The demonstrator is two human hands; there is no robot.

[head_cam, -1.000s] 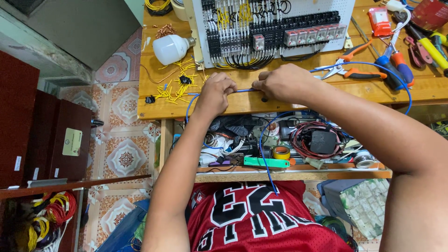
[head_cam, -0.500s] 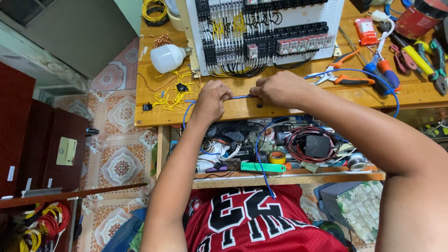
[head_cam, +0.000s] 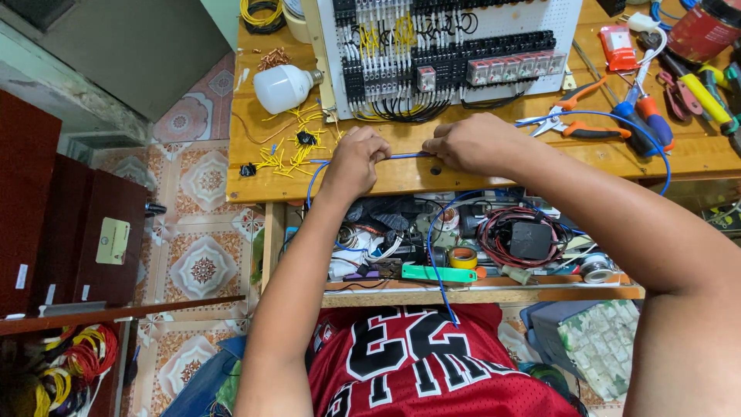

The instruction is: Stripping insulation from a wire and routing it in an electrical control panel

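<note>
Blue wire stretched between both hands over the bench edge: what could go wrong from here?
The blue wire is pinched taut between the left hand and right hand; a hard pull might slip it free or kink it. Its slack hangs past the cluttered lower shelf and may snag there. Its far loop runs by the orange-handled pliers and could drag them. Yellow wire offcuts near the left hand may be swept off the table.

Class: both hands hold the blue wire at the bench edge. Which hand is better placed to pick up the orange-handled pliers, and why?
Probably the right hand: the orange-handled pliers lie just to its right, while the left hand sits on the far side, near the yellow wire offcuts.
</note>
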